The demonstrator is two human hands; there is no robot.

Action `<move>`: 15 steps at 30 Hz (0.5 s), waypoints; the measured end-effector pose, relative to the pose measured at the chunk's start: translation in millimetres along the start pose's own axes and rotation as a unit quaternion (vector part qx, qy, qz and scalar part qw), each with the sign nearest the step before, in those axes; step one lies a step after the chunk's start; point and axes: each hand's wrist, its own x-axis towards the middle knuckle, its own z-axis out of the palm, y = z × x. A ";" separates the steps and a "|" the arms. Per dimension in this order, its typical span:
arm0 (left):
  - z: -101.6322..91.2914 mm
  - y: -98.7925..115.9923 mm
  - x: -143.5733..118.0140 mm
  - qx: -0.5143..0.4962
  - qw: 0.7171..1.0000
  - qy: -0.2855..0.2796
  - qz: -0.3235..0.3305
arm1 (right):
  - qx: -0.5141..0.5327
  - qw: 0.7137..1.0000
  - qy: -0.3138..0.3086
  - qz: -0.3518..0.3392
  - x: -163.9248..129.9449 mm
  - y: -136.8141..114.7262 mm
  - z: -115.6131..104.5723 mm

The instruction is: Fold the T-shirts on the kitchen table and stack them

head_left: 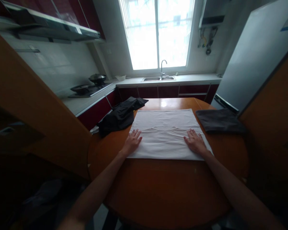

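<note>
I'm smoothing the flat white rectangular cloth (166,134) on the round wooden worktop (172,188); my left hand (132,142) and right hand (195,140) press its near corners, fingers spread flat. Folding likely needs an edge pinched.

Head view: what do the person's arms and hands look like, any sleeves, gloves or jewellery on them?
Both forearms are bare as far as the frame shows, with no sleeves in view. The left hand and right hand wear no gloves. No watch, bracelet or ring can be made out, though the picture is too dim to rule out a thin ring.
</note>
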 end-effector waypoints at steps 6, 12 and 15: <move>-1.4 1.0 -3.5 0.014 1.000 -0.007 -0.022 | 0.004 0.997 0.071 0.008 -6.1 -0.2 -13.5; 0.9 -5.4 -10.2 0.014 0.999 -0.005 -0.029 | 0.003 0.998 0.056 0.040 -11.8 11.3 -10.8; 2.5 -13.8 -9.3 -0.026 0.999 -0.008 -0.041 | 0.031 0.997 0.056 0.053 -10.5 13.6 -10.8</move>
